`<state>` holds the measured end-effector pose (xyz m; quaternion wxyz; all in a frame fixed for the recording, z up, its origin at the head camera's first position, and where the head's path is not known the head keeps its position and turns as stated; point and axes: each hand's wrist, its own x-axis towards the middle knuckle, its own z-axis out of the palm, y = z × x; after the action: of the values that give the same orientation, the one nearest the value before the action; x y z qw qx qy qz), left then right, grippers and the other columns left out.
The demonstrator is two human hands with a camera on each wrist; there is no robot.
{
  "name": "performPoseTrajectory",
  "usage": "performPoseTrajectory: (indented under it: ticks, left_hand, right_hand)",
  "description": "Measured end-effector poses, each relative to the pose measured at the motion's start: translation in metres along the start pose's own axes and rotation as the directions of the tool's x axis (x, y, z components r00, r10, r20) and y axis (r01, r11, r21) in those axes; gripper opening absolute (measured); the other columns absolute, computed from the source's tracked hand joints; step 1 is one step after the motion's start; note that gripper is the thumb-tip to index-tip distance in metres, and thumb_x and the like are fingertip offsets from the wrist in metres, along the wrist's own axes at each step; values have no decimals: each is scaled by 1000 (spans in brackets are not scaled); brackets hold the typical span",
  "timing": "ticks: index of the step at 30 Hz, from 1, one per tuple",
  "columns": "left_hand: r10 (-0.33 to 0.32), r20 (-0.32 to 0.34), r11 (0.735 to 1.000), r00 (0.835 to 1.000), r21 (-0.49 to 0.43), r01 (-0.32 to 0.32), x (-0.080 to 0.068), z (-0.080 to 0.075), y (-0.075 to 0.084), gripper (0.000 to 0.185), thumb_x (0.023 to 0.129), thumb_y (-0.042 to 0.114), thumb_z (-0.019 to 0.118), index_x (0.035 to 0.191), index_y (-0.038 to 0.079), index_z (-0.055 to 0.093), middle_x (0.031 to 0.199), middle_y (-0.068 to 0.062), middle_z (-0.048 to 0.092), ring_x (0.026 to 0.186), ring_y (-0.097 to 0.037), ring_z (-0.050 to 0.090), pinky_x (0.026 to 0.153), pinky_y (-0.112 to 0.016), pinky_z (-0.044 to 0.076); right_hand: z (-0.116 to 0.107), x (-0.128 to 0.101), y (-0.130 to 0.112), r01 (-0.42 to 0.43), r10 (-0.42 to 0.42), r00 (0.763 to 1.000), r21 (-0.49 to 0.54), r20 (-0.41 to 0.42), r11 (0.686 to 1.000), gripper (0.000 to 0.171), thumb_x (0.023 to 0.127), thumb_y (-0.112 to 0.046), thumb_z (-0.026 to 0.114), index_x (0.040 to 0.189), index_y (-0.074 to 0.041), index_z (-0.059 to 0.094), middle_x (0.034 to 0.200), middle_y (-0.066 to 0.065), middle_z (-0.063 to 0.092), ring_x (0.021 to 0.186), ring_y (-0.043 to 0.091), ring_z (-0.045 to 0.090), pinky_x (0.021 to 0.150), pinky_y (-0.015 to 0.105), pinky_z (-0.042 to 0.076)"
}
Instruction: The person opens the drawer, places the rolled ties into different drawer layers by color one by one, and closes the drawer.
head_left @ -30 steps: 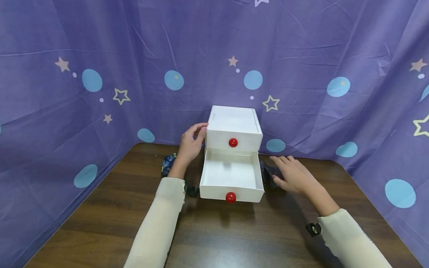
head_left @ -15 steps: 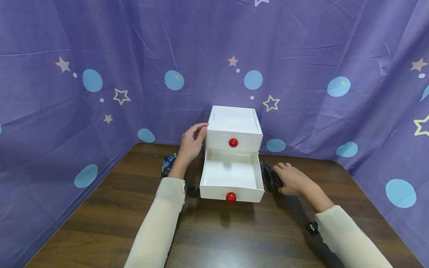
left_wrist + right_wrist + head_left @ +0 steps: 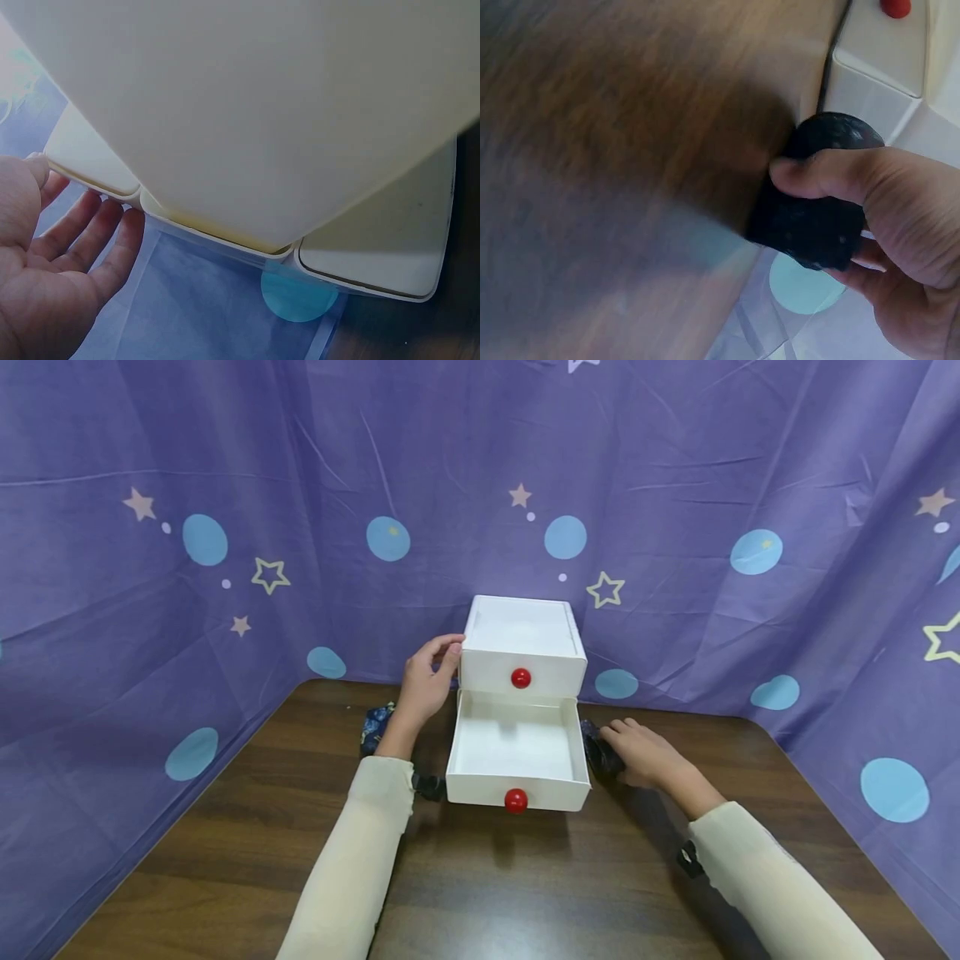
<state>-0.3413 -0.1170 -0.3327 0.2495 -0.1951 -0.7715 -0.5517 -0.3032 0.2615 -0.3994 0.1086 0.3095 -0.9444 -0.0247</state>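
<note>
the left hand [image 3: 429, 683] rests with loosely bent fingers against the left side of the small white two-drawer box [image 3: 522, 647] — a dark patterned cloth bundle [image 3: 374, 727] lies just behind its wrist. the white bottom drawer with a red knob [image 3: 516, 763] stands pulled out. just right of it, the right hand [image 3: 643, 754] grips a dark rolled cloth [image 3: 817, 202] on the brown wooden table [image 3: 525, 893] — thumb curled over it.

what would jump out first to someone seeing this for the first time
The white two-drawer box at the back middle of the dark wooden table, its lower drawer pulled open and showing nothing inside, each drawer front with a red knob. The left hand rests against the box's left side, while the right hand grips a dark rolled bundle just right of the open drawer. Behind hangs a purple cloth with stars and blue dots.
</note>
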Motion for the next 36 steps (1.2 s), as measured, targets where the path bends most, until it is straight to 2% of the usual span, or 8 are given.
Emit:
performPoseTrajectory:
  ticks: [10,17,27,36]
  left_hand:
    - [4,3,1000,1000,1,-4,0,1,-2,40,107,39,54,133,11,67,123,-10,68,107,-24,65,86,-39,60]
    - [5,1,1000,1000,-4,-5,1,-1,-2,39,107,38,54,133,11,67,122,-10,68,106,-24,65,86,-39,60]
    - [-9,5,1000,1000,2,9,-3,0,-3,39,107,38,54,134,12,67,123,-10,68,106,-24,66,86,-40,60]
    - [-5,6,1000,1000,0,5,0,-1,-2,39,107,38,54,134,13,67,121,-8,68,107,-22,65,86,-38,60]
  right_hand:
    - [6,9,5,31,-32,999,-34,-16,999,62,65,-16,92,119,-1,65,106,13,64,96,35,59,87,50,53]
    - [7,14,10,28,-28,1000,-23,-10,999,59,66,-19,94,116,-3,65,106,11,64,97,35,58,88,50,52]
    - [11,14,12,33,-34,999,-35,-26,999,55,75,-26,90,117,-3,63,107,13,64,94,36,58,85,51,52]
    - [-4,12,15,8,-11,997,-38,-80,999,51,76,-25,87,113,-3,60,106,15,62,93,37,56,85,52,50]
